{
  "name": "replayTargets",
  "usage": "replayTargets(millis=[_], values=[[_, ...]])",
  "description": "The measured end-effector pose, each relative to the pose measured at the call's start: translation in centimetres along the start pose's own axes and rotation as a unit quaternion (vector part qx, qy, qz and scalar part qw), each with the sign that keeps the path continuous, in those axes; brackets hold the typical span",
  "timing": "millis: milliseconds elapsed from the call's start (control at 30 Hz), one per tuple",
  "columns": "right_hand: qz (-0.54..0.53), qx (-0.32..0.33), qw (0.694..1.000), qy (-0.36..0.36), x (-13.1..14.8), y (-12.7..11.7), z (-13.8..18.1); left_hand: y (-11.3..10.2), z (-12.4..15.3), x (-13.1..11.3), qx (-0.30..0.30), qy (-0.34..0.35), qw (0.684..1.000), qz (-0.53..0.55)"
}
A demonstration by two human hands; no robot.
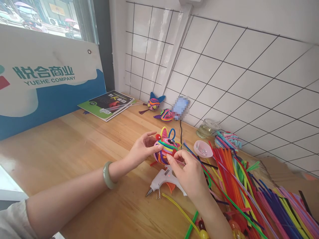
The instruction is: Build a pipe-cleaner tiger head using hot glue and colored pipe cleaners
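Note:
A round figure wrapped in multicoloured pipe cleaners (165,149), with loops like ears and a red ball at its upper left, is raised over the table. My left hand (143,146) grips its left side, thumb across the front. Against its lower right, my right hand (186,169) has thumb and fingers pinched together on the figure's edge; part of this grip is hidden. A pinkish strand shows by the right fingers. Below both hands, a white hot glue gun (161,179) rests on the wood with its nozzle pointing left.
Pipe cleaners (229,169) in many colours spread across the right side. Behind them are a pink bowl (203,149), a glass jar (208,127) and a wrapped bundle (228,141). Two finished-looking figures (154,103) and a phone (180,107) stand by the wall. Books (107,104) lie back left.

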State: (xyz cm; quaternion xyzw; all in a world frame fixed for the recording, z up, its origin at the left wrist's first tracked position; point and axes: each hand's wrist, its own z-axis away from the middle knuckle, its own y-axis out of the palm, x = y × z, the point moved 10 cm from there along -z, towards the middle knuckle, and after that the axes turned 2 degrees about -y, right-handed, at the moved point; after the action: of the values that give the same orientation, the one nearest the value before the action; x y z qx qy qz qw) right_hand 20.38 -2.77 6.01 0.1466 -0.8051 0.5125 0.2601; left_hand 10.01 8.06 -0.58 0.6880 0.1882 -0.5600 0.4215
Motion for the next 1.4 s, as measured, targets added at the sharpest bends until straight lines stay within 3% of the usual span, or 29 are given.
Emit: replayTargets(millis=[300, 633, 967, 1167, 1300, 1400], values=[[0.009, -0.008, 1.000, -0.022, 0.4, -0.1, -0.1, 0.1, 0.5, 1.5, 0.008, -0.056, 0.998, -0.006], [-0.030, -0.013, 0.999, -0.034, 0.7, -0.2, -0.2, 1.3, 0.2, 0.5, 0.072, -0.022, 0.997, 0.011], [-0.100, 0.041, 0.994, 0.022, -0.5, -0.3, -0.3, 1.2, 0.1, 1.0, 0.066, -0.050, 0.995, 0.054], [-0.106, 0.054, 0.993, -0.006, -0.1, -0.3, -0.4, 1.2, 0.1, 1.0, 0.069, -0.037, 0.995, 0.056], [-0.104, 0.007, 0.994, 0.011, -0.9, -2.9, -0.7, 0.9, -0.1, 1.7, 0.062, -0.065, 0.992, 0.084], [-0.099, -0.117, 0.987, 0.045, -2.1, -8.0, -0.4, 0.6, -0.6, 1.1, 0.064, -0.075, 0.985, 0.145]])
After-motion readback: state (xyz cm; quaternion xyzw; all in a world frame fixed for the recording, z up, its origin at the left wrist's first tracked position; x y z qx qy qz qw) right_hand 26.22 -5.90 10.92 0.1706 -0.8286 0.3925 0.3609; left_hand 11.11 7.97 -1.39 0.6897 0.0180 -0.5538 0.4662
